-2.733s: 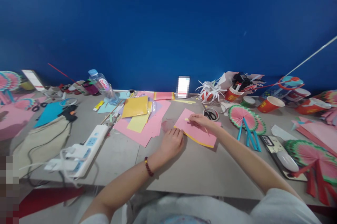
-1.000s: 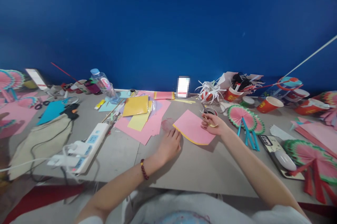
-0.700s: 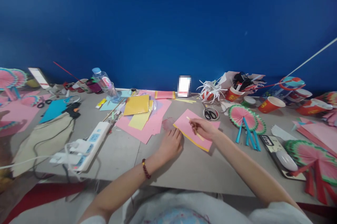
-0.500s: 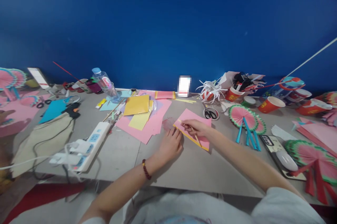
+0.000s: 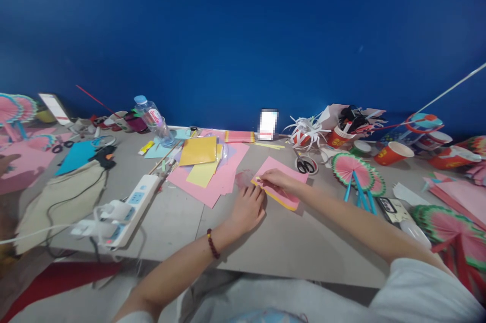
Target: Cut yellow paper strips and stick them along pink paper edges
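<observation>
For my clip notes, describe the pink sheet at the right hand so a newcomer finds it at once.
Below the blue wall is a grey table; the right hand is over the pink sheet there. Unlike the pink paper left of it, this one has a yellow strip along its near edge.

- Bare grey tabletop point(image 5: 288, 247) lies open between left forearm point(image 5: 182, 272) and right forearm point(image 5: 353, 227), near edge up to yellow-edged pink sheet point(image 5: 292, 176)
- Narrow lane between that sheet and larger pink paper point(image 5: 237, 153); left hand point(image 5: 248, 206) blocks its near end
- Wider lane between left forearm and power strip point(image 5: 132, 206); plugs point(image 5: 117, 210) and white cable stand proud there
- Right side tight: black-handled scissors point(image 5: 305, 165), then watermelon-coloured paper fan point(image 5: 354, 168) beyond right hand point(image 5: 275, 179)
- Back shut off by blue wall point(image 5: 243, 34), tilted water bottle point(image 5: 154, 119) before it
</observation>
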The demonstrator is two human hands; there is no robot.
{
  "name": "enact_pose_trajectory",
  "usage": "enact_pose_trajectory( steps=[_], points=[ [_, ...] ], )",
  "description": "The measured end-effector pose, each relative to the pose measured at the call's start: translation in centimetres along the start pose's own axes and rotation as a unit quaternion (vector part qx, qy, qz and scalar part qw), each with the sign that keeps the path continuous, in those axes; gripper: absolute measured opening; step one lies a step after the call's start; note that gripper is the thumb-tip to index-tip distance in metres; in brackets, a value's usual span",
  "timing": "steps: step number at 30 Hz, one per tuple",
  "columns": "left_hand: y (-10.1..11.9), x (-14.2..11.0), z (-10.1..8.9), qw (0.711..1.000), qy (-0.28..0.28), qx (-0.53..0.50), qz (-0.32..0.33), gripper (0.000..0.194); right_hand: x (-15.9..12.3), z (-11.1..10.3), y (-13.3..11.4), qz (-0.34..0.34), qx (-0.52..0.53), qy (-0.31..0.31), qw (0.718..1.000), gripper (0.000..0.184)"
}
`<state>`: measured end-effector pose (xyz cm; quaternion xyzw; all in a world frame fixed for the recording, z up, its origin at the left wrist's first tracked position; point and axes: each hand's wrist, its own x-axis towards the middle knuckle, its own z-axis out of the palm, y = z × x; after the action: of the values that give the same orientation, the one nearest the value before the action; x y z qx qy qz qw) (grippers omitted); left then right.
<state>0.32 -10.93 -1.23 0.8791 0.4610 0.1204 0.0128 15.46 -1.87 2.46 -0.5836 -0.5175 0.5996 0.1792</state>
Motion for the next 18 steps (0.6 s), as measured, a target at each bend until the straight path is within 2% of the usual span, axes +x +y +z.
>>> enact_pose_trajectory(
  steps=[6,13,18],
  points=[
    [1.4,-1.1,-0.5,0.999,0.001,0.038,0.01,0.045,-0.8,1.0,0.7,-0.012,0.032,-0.015,0.999,0.016],
    [3.0,-2.6,-1.2,0.997,-0.017,0.067,-0.037,0.045,0.1,2.6,0.8,-0.006,0.088,-0.062,0.994,0.015],
    [3.8,-2.7,-0.5,0.995,0.009,0.064,-0.08,0.049,0.6,2.2,0.3,-0.038,0.025,-0.087,0.995,0.017]
  ],
)
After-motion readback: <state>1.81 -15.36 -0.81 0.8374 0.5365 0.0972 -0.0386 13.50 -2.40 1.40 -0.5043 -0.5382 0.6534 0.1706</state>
